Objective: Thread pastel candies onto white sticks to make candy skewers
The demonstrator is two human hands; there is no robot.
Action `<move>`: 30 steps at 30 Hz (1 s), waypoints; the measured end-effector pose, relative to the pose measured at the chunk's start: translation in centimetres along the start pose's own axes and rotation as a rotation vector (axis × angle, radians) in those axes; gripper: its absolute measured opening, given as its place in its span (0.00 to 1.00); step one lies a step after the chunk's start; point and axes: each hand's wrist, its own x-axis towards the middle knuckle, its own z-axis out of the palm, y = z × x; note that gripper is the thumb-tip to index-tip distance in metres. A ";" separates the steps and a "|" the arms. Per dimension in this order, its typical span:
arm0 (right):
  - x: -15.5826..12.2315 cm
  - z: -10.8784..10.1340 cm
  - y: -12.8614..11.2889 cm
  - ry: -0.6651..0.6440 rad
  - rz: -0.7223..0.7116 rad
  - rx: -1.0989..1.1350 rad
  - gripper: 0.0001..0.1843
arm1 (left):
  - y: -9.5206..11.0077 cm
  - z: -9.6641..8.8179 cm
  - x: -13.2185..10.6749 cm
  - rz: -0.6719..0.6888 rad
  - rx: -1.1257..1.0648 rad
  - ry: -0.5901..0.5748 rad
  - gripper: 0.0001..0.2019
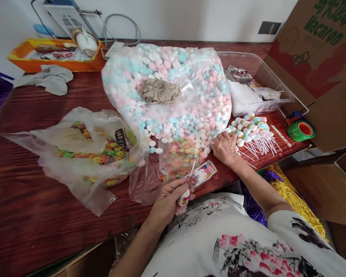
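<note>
My left hand [170,195] is closed around a small filled candy packet [183,198], near the table's front edge. A white stick [193,168] rises from the packet's gathered top. My right hand [225,148] rests at the lower right edge of a big clear bag of pastel candies [173,123], its fingers curled down and the tips hidden. Candies threaded on sticks [249,129] lie right beside it, their white sticks [262,148] pointing toward me. Between the hands lies a stack of printed packets [204,172]. Colourful ring-shaped cereal [180,156] fills a clear bag just beyond my left hand.
Another plastic bag of cereal rings [103,154] spreads on the left. A crumpled brown cloth [160,91] sits on the candy bag. Behind stand an orange tray [23,61] and a clear plastic bin [259,63]. Green tape [301,130] and a cardboard box [320,104] are at right.
</note>
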 end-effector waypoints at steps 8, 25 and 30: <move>-0.5 -2.4 2.3 0.238 0.207 0.985 0.08 | 0.6 -0.8 -0.4 -0.031 -0.123 -0.113 0.12; -5.8 -3.6 -4.7 0.087 -0.447 0.711 0.08 | 0.9 1.9 2.4 0.173 -0.178 -0.034 0.13; -5.8 -1.9 -6.5 -0.059 -0.333 1.073 0.07 | 0.9 1.6 1.9 0.187 -0.236 0.012 0.12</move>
